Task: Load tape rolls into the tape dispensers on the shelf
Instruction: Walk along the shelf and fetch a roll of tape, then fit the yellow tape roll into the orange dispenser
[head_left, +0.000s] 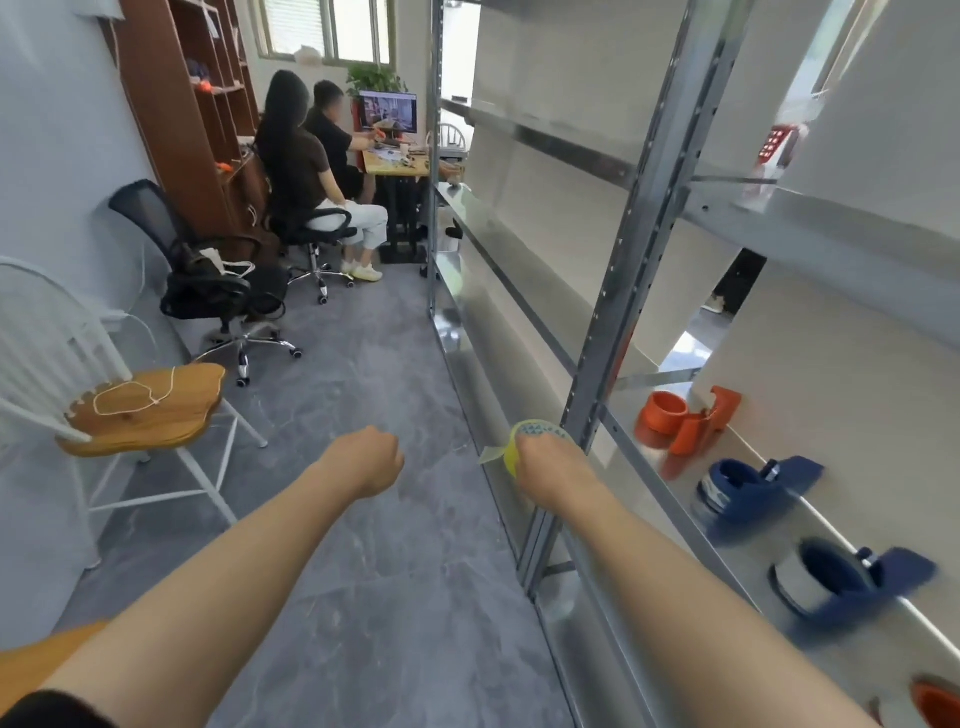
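Holds the roll (537, 430) with right hand (550, 470) fingers curled round it, left hand (371, 457) balled up empty; next needs to slip it into the orange dispenser (691, 423) on the shelf (748, 442).

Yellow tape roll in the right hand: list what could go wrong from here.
1. The yellow tape roll has a loose tail jutting free; it may stick to the shelf upright beside it, or to the right hand.
2. The two blue dispensers already seem to hold rolls; the far orange dispenser looks empty, so aiming for a blue one could waste the move.
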